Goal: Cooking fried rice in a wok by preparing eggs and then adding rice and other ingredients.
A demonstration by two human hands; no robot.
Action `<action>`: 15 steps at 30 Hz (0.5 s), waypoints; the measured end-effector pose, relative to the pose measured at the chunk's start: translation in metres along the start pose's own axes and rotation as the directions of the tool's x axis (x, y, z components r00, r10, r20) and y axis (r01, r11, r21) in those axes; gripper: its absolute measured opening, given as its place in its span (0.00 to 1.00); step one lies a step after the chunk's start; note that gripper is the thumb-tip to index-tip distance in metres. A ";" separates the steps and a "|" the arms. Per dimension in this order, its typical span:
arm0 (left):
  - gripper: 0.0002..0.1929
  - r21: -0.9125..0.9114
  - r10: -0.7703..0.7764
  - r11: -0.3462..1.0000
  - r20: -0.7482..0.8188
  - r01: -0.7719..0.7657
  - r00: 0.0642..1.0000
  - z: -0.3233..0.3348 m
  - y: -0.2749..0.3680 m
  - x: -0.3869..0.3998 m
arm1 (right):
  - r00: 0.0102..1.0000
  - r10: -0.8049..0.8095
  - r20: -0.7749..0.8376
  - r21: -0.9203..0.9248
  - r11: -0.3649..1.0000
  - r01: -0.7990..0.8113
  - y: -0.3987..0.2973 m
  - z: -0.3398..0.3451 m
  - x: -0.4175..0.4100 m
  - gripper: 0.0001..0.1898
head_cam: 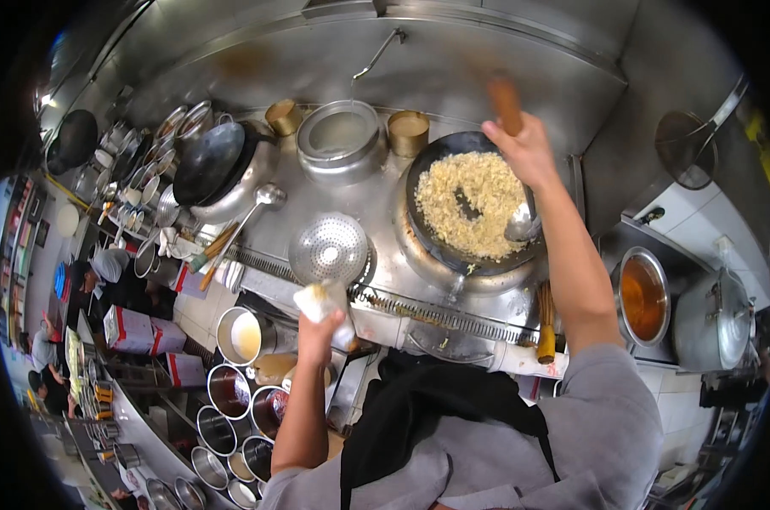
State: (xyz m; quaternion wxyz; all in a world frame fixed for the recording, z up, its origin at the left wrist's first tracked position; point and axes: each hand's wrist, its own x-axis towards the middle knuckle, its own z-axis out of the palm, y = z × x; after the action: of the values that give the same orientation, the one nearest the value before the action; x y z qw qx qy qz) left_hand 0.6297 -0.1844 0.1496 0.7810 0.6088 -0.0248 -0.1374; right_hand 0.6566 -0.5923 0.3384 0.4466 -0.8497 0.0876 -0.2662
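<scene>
My right hand point(528, 150) grips the wooden handle point(505, 102) of a metal ladle, whose bowl point(520, 224) rests in the right part of a black wok point(426, 159). Yellowish fried rice point(449, 217), perhaps mixed with egg, lies in the wok around a small bare spot. The wok sits on a round burner ring. My left hand point(321, 331) is closed on a bunched white cloth point(318, 303) in front of the stove. Just beyond the cloth, a perforated metal strainer point(329, 245) lies on the steel stove top.
Behind stand a water pot point(340, 131) under a faucet and two brass-coloured cans point(409, 131). Further woks point(210, 162) are at left, seasoning pots point(241, 335) at lower left. A bamboo brush point(546, 331) lies at the front edge, a bowl of orange liquid point(643, 296) at right. Other people are far left.
</scene>
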 end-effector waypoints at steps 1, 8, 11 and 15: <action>0.28 0.012 -0.061 0.998 -0.020 0.061 0.998 0.000 0.004 -0.011 | 0.986 -0.091 -0.137 0.134 0.985 0.109 -0.007 -0.004 -0.014 0.14; 0.21 0.080 -0.150 0.985 -0.026 0.151 0.988 -0.007 -0.019 -0.038 | 0.990 -0.136 -0.047 -0.088 0.987 0.131 0.121 0.036 -0.018 0.15; 0.17 0.131 -0.116 0.983 -0.123 0.132 0.986 -0.037 -0.019 -0.050 | 0.992 0.047 -0.118 -0.052 0.997 -0.054 -0.018 0.010 -0.023 0.16; 0.12 0.057 -0.138 0.987 -0.171 0.149 0.976 -0.050 -0.014 -0.056 | 0.948 0.039 -0.315 0.181 0.983 0.019 -0.021 -0.017 -0.048 0.14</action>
State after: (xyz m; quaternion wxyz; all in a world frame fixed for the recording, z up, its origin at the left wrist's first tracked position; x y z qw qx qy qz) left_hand 0.5833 -0.1263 0.1305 0.7467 0.6451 0.0799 -0.1412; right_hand 0.6053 -0.5734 0.3452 0.5037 -0.7510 0.1380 -0.4040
